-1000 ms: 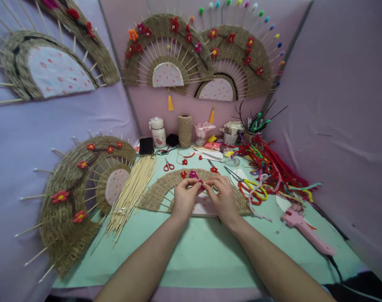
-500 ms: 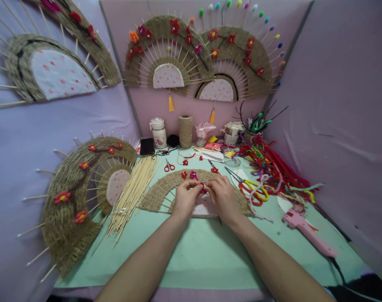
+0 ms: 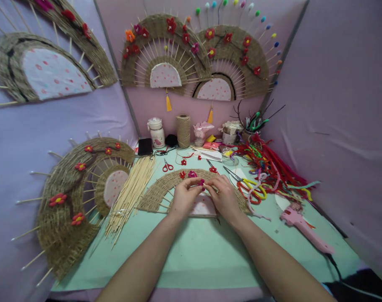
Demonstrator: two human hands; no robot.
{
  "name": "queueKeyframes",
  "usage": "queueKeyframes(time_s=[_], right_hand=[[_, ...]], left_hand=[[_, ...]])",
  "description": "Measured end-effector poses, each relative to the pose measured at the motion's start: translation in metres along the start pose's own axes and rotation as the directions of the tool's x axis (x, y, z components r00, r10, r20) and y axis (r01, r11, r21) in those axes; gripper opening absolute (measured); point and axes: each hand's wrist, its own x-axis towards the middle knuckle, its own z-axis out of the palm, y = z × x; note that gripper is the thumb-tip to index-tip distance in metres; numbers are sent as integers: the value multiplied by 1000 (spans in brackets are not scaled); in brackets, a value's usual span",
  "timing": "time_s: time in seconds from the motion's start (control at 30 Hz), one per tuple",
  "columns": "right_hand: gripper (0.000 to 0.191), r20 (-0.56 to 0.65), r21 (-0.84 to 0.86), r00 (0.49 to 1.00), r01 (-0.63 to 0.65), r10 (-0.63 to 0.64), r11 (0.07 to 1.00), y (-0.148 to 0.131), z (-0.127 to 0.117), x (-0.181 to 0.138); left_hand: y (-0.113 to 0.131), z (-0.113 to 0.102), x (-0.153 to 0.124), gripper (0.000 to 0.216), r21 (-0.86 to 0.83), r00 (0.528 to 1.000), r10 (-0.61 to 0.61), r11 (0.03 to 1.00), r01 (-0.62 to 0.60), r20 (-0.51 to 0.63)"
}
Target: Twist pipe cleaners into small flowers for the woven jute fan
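Observation:
Between the fingertips of both hands is a small magenta flower (image 3: 201, 183), apparently bent from fuzzy pipe cleaner. My left hand (image 3: 185, 197) pinches it from the left, and my right hand (image 3: 221, 193) pinches at its right side. Both are held over a woven twine fan (image 3: 158, 188) that lies flat on the table and has a pale spotted half-round centre (image 3: 203, 205). Near the fan's upper edge sit a red flower (image 3: 182, 174) and another magenta flower (image 3: 192, 173). My hands hide part of the fan.
Thin wooden sticks (image 3: 132, 193) lie left of the fan, with small red scissors (image 3: 167, 166) behind. Larger scissors (image 3: 252, 188), a pile of pipe cleaners (image 3: 266, 163) and a pink glue gun (image 3: 306, 230) are at right. A twine spool (image 3: 183, 131) stands at the back.
The magenta flower shows more plainly between my fingertips, which have shifted slightly around it. The whole view has moved a little; the things on the table stay in place.

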Motion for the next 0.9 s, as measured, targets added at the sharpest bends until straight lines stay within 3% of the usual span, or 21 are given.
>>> queueKeyframes(time_s=[0.3,0.53,0.7,0.9], right_hand=[[18,119,1,984,130,-129,992,2,-3,4],[13,224,71,962,144,-157,987,9,-4,7],[14,207,83,970,111,-126,990,7,-4,5],[13,156,55,976,143,-150,988,3,-4,5]], left_hand=[[-10,-4,9,39,27,998,-61,998,61,-10],[2,-11,6,48,109,981,-173,981,163,88],[6,-12,5,47,93,971,-187,980,175,147],[14,-4,1,44,49,981,-177,984,174,83]])
